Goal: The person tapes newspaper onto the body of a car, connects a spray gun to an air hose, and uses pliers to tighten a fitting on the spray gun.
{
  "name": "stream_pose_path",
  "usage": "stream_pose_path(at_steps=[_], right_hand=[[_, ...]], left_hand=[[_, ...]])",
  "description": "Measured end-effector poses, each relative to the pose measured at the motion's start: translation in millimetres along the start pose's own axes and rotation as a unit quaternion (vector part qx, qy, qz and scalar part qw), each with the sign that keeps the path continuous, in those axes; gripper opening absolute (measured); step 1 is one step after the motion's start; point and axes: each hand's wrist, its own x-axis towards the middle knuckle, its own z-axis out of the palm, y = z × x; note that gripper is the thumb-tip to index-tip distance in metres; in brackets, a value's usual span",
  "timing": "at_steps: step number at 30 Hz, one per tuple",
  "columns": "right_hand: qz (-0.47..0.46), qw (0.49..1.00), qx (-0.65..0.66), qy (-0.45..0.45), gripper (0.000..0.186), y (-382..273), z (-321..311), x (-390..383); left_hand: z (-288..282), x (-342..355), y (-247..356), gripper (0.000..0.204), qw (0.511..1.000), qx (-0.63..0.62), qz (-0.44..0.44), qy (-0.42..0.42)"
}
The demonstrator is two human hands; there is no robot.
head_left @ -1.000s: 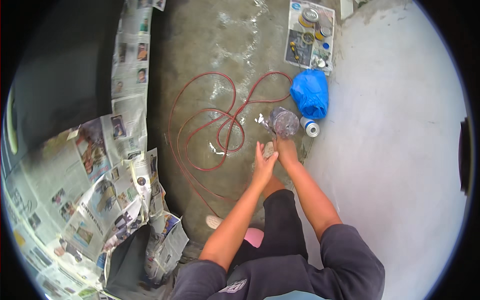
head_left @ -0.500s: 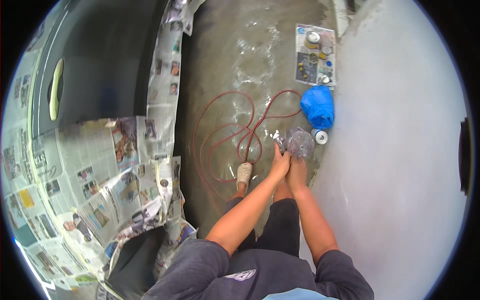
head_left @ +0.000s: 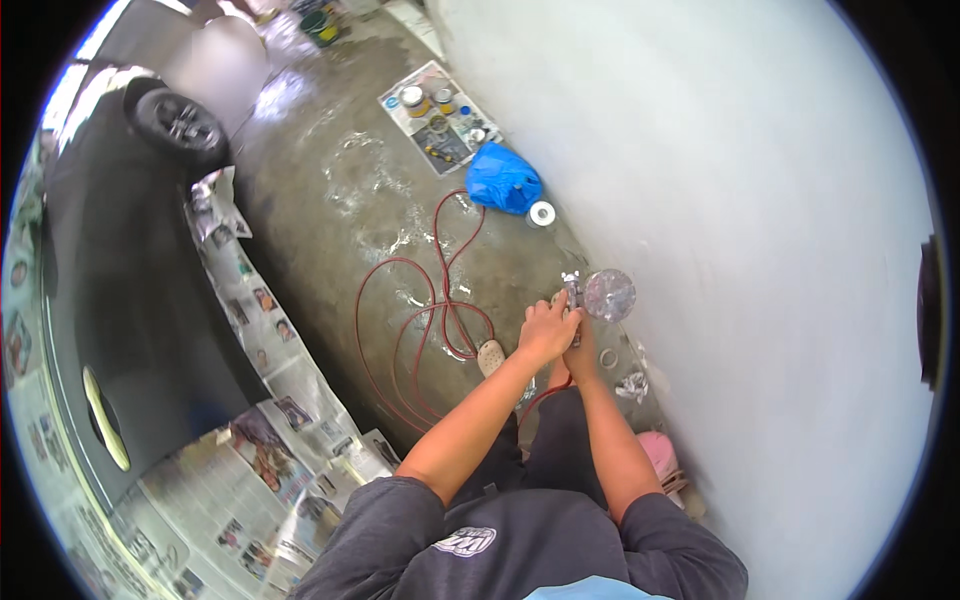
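A metal spray gun [head_left: 572,288] with a round clear cup [head_left: 610,295] is held out in front of me near the pale wall. My right hand [head_left: 579,355] is closed round the gun's handle, its fingers partly hidden by the other hand. My left hand [head_left: 546,330] reaches over from the left, fingers bent against the gun's body. Exactly which part the left fingertips press cannot be made out. A red air hose [head_left: 447,270] lies in loops on the floor, and a length of red hose rises by my right wrist.
To the left stands a dark car [head_left: 130,260], partly masked with newspaper [head_left: 220,500]. Ahead are a newspaper sheet [head_left: 400,105] with small cans, a blue plastic bag [head_left: 503,180] and a can [head_left: 541,214]. The wall [head_left: 740,250] rises at right; a pink item [head_left: 657,452] sits beside it.
My view has turned, bringing the car's wheel and the floor by the wall into sight. The spray gun's cup now sits right of my hands, and my left hand lies across the gun.
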Motion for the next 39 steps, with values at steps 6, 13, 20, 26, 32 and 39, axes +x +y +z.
stream_pose_path(at_steps=[6,13,20,26,32,39], right_hand=[[0.096,0.992,-0.013,0.078,0.053,53.3,-44.0,-29.5],[0.064,0.982,-0.163,0.067,0.049,80.5,-113.7,-104.9],[0.067,0.962,-0.228,0.134,0.033,30.2,-173.8,-209.1],[0.070,0.974,-0.167,0.138,0.043,-11.8,-179.5,-260.1],[0.018,0.975,-0.146,0.165,0.055,-24.4,-162.4,-278.1],[0.010,0.978,-0.112,0.175,0.055,-17.6,-148.9,-288.5]], left_hand=[[48.5,-65.2,-43.2,0.053,0.996,-0.063,0.010,-0.067],[64.2,-165.0,-137.2,0.051,0.981,-0.033,-0.131,-0.141],[56.5,-200.4,-186.1,0.054,0.957,0.106,-0.096,-0.254],[40.4,-122.4,-77.5,0.056,0.972,0.022,0.000,-0.232],[68.8,-31.7,60.7,0.071,0.910,-0.262,-0.087,-0.309],[126.2,27.8,140.7,0.077,0.864,-0.271,-0.068,-0.418]])
